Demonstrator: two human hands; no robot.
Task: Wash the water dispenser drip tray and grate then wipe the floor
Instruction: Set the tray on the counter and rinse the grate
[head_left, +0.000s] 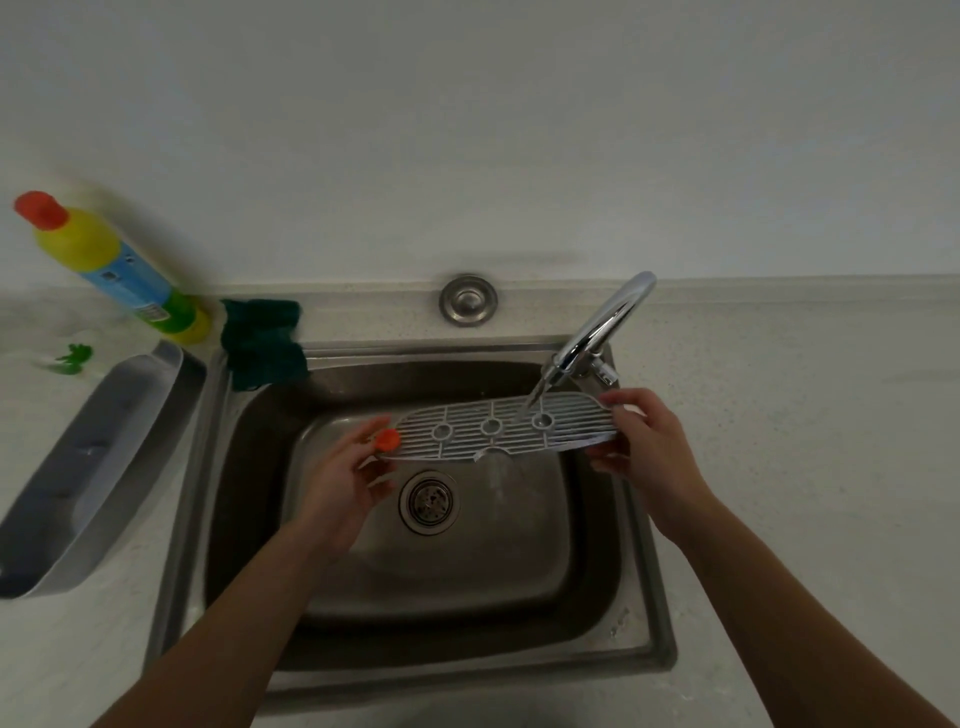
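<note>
Countertop (779, 467), pale, carries everything. Steel sink (249, 493) set in its middle, against the back wall.

Drip tray (93, 467): long, grey, on the countertop just beside the sink's left edge, angled toward the back. Likely parked there until the grate is done.

Grate (498, 428): slotted, three round holes, held roughly level over the sink's back half, its right part under the faucet (597, 332). Water is running and hits near the right hole, then falls through toward the basin. Holding it flat and by its ends keeps the slots open to the stream, and the drips land in the sink.

Right hand (644, 447): clasps the grate's right end, thumb on top, fingers under. Left hand (343, 483): fingers pinch the left end at the orange float (387, 439), palm turned up.

Detergent bottle (119, 270), red cap, stands at the sink's back-left corner. Green scouring pad (262, 338) is draped over the rim there. Both are within reach, neither in use. Looks like a rinse step; tray and floor still to do.

Drain (429, 500) sits open below the grate.
</note>
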